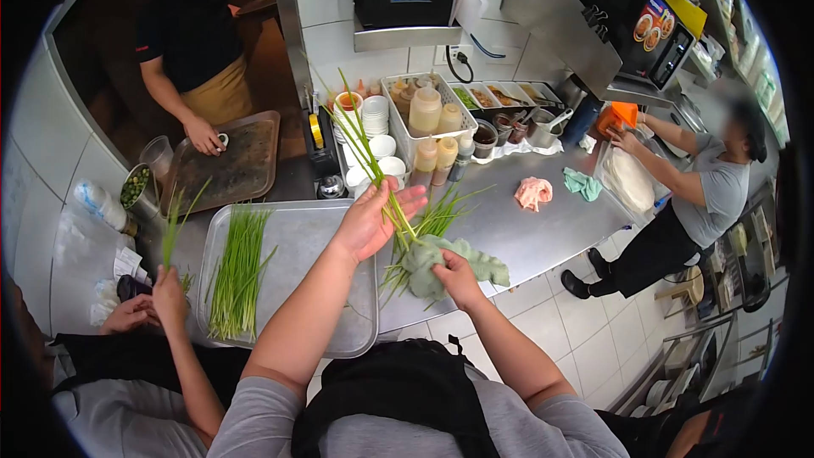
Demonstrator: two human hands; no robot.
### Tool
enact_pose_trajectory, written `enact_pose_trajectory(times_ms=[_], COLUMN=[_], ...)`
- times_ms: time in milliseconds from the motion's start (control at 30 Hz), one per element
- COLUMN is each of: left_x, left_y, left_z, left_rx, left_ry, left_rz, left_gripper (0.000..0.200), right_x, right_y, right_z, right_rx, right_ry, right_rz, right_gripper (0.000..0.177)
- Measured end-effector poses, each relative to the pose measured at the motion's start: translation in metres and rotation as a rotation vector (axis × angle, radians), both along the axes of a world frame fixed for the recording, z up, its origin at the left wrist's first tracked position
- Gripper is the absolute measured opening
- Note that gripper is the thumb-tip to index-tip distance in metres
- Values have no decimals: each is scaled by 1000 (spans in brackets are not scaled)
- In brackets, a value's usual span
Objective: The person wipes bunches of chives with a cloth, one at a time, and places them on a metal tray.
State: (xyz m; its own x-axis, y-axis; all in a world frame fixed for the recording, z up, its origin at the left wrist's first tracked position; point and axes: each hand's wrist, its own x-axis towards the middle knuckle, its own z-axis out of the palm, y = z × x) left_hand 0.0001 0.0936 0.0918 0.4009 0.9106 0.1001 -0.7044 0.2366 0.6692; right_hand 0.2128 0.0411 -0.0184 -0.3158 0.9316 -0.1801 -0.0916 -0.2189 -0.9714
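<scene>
My left hand [386,212] holds a few long chives [362,146] against the palm with the thumb, its other fingers stretched out to the right. My right hand [459,279] grips a grey-green cloth [428,265], which lies around the lower part of the held stalks. More loose chives [439,214] lie on the steel counter behind and beside the cloth. To the left, a neat bundle of chives [240,267] rests on a metal tray [318,242], partly covered by my left forearm.
At left, a co-worker's hand [170,298] holds upright chives. Another person's hand [203,136] touches a brown tray [270,153]. Sauce bottles in a white basket [424,149] stand behind my hands. Pink [532,193] and green cloths [582,184] lie right. Another person holds an orange container [617,117].
</scene>
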Motion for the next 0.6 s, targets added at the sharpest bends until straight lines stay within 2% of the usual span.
enact_pose_trajectory(times_ms=[67,100,233,300,333,400,433,500,533,600], left_x=[-6,-7,-8,-8,-7,-5,-2,6,10,17], left_y=[3,2,2,1,0,-2,-2,-5,-6,-10], left_z=[5,6,7,11,14,21,23,23,23,23], left_rx=[-71,-53,-27,-20,-25,22,21,57,54,92], left_ry=[-58,-45,-72,-105,-105,-58,-58,-31,-33,-2], left_rz=[16,36,37,3,2,13,13,-4,-7,-8], left_gripper=[20,19,19,20,20,21,21,21,21,22], right_x=[6,8,18,19,18,11,3,-21,-30,-46], right_y=[3,7,12,20,21,24,20,8,4,1], right_z=[1,2,-1,2,6,23,33,54,63,79], right_rx=[-136,-132,-98,64,59,269,268,-162,-163,-592], right_ry=[211,210,130,-185,-186,-170,-170,503,501,808], right_rz=[-120,-114,-128,-370,-371,-554,-554,-436,-440,-223], right_gripper=[27,27,32,37,37,42,42,45,45,43])
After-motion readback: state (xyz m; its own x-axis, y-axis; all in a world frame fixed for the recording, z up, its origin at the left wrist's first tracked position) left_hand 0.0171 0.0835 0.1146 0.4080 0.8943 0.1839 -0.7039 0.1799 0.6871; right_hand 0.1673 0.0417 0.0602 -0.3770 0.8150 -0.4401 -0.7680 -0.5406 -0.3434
